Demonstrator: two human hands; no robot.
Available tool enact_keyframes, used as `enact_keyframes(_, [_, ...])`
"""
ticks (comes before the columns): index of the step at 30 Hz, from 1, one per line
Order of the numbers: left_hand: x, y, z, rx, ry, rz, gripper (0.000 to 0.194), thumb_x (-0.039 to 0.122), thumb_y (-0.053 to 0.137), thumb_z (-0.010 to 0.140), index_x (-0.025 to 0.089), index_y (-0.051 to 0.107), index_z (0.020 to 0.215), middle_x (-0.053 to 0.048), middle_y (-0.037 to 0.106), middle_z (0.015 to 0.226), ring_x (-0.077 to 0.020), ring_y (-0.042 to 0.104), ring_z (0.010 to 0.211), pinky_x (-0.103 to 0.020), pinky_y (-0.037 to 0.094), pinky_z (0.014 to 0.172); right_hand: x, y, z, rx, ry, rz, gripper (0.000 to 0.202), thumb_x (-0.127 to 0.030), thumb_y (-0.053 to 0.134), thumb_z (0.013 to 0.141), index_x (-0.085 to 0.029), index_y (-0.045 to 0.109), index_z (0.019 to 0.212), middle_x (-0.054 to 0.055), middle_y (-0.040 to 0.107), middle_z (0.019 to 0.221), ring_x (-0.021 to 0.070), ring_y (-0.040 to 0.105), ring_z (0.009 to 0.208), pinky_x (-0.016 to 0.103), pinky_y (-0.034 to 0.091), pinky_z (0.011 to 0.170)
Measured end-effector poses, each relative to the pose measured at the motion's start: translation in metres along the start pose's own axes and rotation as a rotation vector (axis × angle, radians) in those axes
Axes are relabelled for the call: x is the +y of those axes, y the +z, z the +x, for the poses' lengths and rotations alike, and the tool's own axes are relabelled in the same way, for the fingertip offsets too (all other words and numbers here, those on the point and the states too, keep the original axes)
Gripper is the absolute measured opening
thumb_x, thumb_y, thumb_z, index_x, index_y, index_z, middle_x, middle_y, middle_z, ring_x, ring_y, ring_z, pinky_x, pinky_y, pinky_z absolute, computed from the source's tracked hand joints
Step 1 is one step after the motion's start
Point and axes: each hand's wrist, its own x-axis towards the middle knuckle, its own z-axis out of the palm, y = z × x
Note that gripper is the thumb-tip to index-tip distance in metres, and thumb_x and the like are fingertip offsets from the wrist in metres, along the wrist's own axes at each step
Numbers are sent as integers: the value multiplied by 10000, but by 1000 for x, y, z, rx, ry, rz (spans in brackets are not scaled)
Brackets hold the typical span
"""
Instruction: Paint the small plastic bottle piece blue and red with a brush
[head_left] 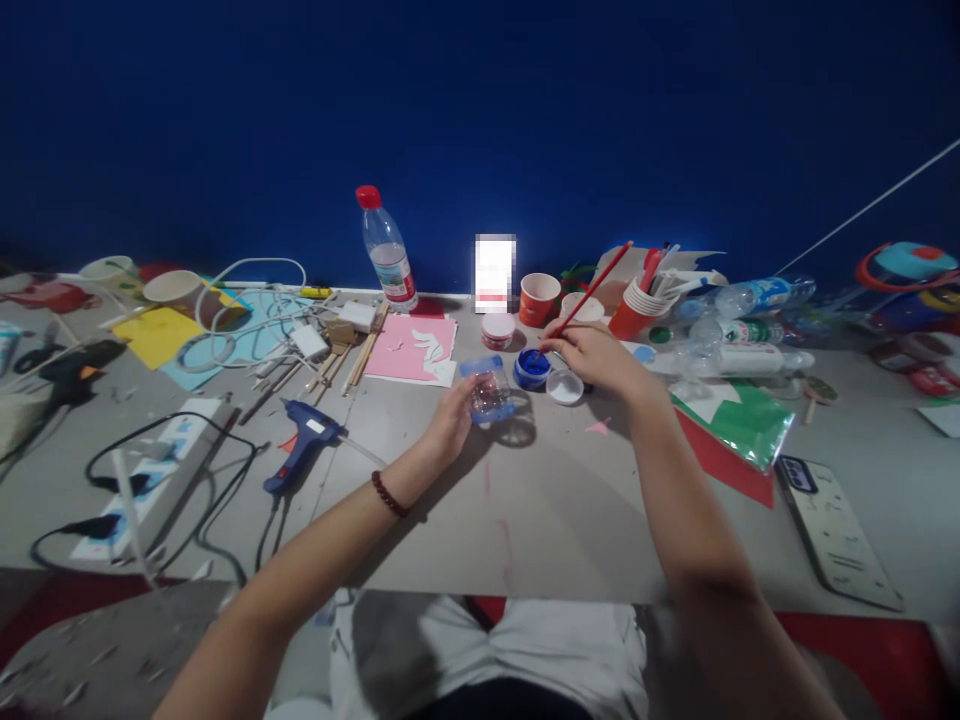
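Note:
My left hand (451, 418) is closed round a small clear plastic container (491, 392) with blue paint at both ends, held tilted above the table. My right hand (589, 352) pinches a red paintbrush (600, 283), and the brush's lower end is in an open jar of blue paint (531, 372). A white lid (564, 387) lies beside the jar, under the right hand. Just behind the jar stand a small pale tub with a pinkish band (498, 331) and a red paper cup (538, 299).
Left of my arms lie a blue glue gun (307, 440), a power strip (161, 470) with cables, and pink paper (409, 345). A water bottle (388, 255) stands behind. On the right are stacked cups (634, 310), plastic bottles (750, 330), green paper (750, 425) and a phone (840, 530).

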Motion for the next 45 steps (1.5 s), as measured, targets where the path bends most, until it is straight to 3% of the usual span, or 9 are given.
enact_keyframes(7, [0, -8, -2, -23, 12, -19, 496, 609, 846, 633, 200, 754, 896, -54, 734, 926, -196, 652, 900, -368, 493, 913, 2, -7, -4, -14, -18, 37, 209, -238, 565, 910, -243, 713, 763, 32, 765, 890, 224, 675, 861, 369, 514, 874])
enact_keyframes(14, [-3, -9, -3, -38, 35, -17, 430, 545, 829, 698, 172, 758, 901, -58, 741, 892, -189, 658, 860, -355, 466, 886, -8, -9, -6, -12, 70, -40, 277, -295, 476, 954, -230, 730, 865, 47, 760, 1082, 253, 656, 1069, 398, 461, 1006])
enact_keyframes(20, [-5, -11, -1, -35, 32, -62, 393, 517, 828, 711, 172, 743, 880, -68, 740, 889, -214, 676, 884, -380, 466, 907, -11, -11, -6, -58, 97, -81, 249, -278, 538, 922, -210, 729, 777, 76, 770, 962, 242, 687, 932, 367, 492, 915])
enact_keyframes(29, [-3, -8, -3, -13, 31, -34, 465, 566, 838, 672, 163, 749, 885, -76, 740, 917, -221, 670, 924, -385, 470, 936, -8, -6, -6, 44, 86, -86, 269, -244, 512, 930, -216, 744, 796, 69, 778, 981, 265, 676, 1001, 408, 488, 943])
enact_keyframes(36, [-2, -7, -2, -8, 35, -4, 438, 581, 827, 679, 184, 747, 846, -63, 742, 901, -223, 667, 947, -392, 465, 959, -15, -3, -5, 12, 108, -80, 220, -249, 566, 925, -187, 738, 802, 86, 779, 893, 233, 708, 853, 338, 508, 790])
enact_keyframes(45, [-4, -7, -2, -9, 24, -14, 488, 602, 846, 637, 176, 748, 853, -61, 730, 885, -215, 660, 902, -383, 490, 896, -16, -3, -6, 145, 152, -176, 256, -315, 574, 939, -164, 742, 817, 115, 773, 849, 252, 703, 807, 333, 483, 715])
